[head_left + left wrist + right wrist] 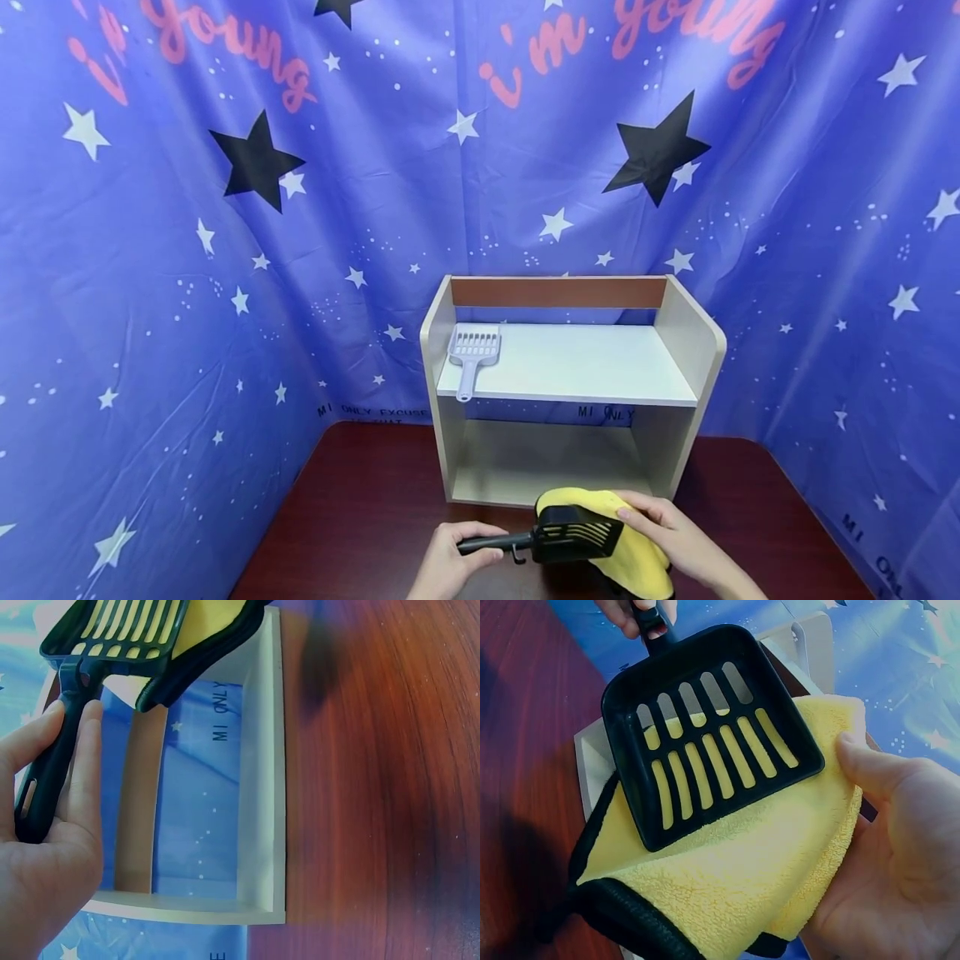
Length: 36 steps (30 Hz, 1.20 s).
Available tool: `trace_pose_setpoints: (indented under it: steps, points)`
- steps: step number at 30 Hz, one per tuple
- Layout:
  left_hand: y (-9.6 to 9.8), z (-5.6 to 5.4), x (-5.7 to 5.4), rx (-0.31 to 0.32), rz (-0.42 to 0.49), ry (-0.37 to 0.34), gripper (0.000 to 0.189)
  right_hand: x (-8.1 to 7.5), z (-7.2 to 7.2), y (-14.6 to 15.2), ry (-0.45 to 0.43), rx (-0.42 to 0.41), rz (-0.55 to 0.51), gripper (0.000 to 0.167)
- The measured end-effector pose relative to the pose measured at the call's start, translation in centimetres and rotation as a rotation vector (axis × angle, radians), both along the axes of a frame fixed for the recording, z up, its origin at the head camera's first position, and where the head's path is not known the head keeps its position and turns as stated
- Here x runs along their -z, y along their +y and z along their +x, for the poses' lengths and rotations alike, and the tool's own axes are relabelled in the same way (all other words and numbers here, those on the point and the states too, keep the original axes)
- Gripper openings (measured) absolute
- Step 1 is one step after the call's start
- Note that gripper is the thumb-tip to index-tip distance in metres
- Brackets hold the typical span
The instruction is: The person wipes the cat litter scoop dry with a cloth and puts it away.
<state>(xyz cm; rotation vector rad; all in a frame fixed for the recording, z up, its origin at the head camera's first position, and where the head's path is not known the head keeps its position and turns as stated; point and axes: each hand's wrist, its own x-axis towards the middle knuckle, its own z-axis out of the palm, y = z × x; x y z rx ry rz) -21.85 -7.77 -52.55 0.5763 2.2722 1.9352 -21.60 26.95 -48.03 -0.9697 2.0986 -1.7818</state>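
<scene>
A black slotted litter scoop (573, 533) is held by its handle in my left hand (452, 557), thumb on one side and fingers on the other in the left wrist view. Behind the scoop's slotted pan hangs a yellow cloth (757, 855) with dark edging, folded over on itself. My right hand (678, 537) grips the cloth at its right side, the thumb pressed on the yellow face. In the right wrist view the pan (712, 735) lies against or just in front of the cloth; whether they touch is hard to tell.
A small two-level shelf unit (566, 400) stands on the dark red table (360, 500) beyond my hands. On its upper board, at the left, lies a pale grey slotted scoop (474, 354). Blue star-patterned curtain (420, 208) surrounds the table at back and sides.
</scene>
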Motion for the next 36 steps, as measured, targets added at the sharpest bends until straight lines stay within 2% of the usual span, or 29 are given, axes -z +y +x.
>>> trace_pose_setpoints:
  steps: [9, 14, 22, 27, 31, 36]
  points:
    - [-0.1, -0.2, 0.5, -0.003, 0.039, -0.001, 0.024, 0.5, 0.3, 0.7, 0.094, 0.064, 0.013, 0.038]
    - [-0.1, -0.4, 0.5, -0.006, 0.046, -0.004, 0.023, 0.4, 0.4, 1.0, 0.111, 0.107, 0.052, 0.037]
    - [-0.6, 0.1, 0.0, 0.063, 0.024, 0.002, 0.024, 0.2, 0.4, 1.3, 0.027, 0.115, 0.026, 0.038]
    - [-0.8, 0.1, -0.4, 0.104, 0.044, -0.006, 0.027, -0.1, -0.2, 0.9, -0.014, 0.057, -0.036, 0.04]
    - [-0.8, 0.3, -0.7, 0.128, 0.049, -0.006, 0.028, -0.5, -0.6, 0.5, -0.075, 0.032, -0.045, 0.042]
    - [-0.8, 0.4, -0.6, 0.139, 0.046, -0.012, 0.025, -1.2, -1.0, -0.4, -0.039, 0.046, 0.013, 0.042]
